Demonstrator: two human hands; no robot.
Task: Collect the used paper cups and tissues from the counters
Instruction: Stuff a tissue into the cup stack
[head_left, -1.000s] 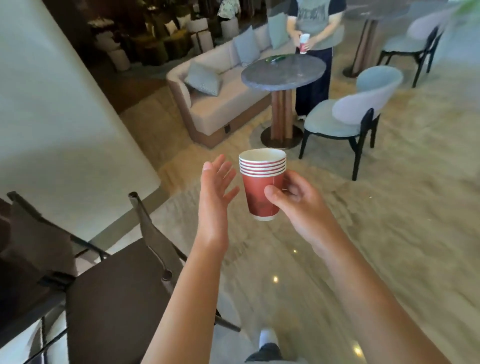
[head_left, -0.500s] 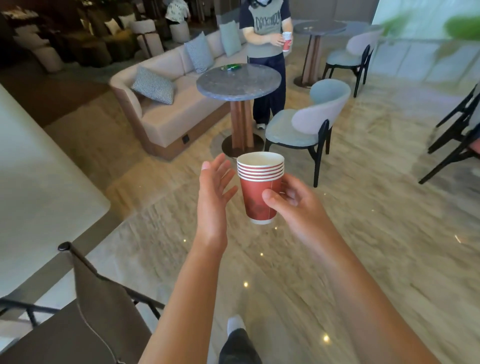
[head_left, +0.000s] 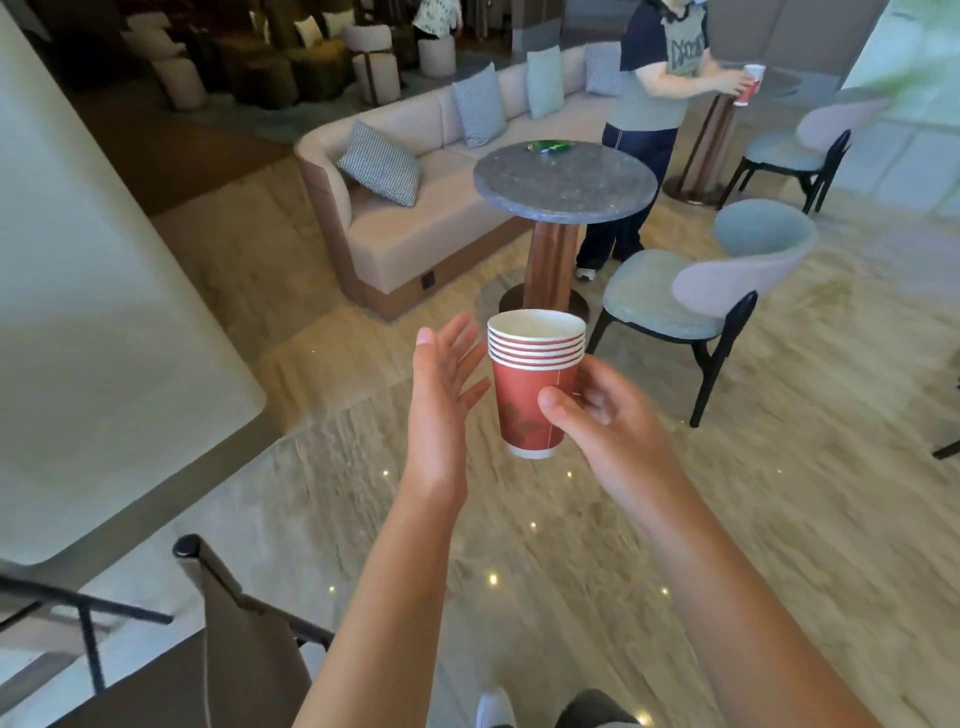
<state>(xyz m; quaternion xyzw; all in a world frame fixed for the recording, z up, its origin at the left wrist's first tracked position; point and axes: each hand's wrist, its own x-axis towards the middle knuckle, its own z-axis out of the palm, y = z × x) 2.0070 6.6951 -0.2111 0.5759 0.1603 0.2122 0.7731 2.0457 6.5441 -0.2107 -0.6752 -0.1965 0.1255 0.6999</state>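
Note:
A stack of several red paper cups (head_left: 527, 395) with white rims hangs in the air in front of me. My right hand (head_left: 602, 415) grips its side, thumb on the front. My left hand (head_left: 441, 384) is held up just left of the stack, fingers straight and spread, not touching it. A green wrapper (head_left: 548, 147) lies on the round grey table (head_left: 566, 192) ahead. A person (head_left: 654, 104) behind that table holds another red paper cup (head_left: 749, 84).
A white counter (head_left: 104, 322) fills the left side. A dark chair (head_left: 223, 639) stands at the lower left. Beyond the round table are a beige sofa (head_left: 415, 228) with cushions, a grey-green chair (head_left: 711, 291) and a second round table (head_left: 714, 140). Polished stone floor lies between.
The view has swung right and then slightly back while I walk. The round table and chair are closer. Both hands and the cup stack keep the same pose.

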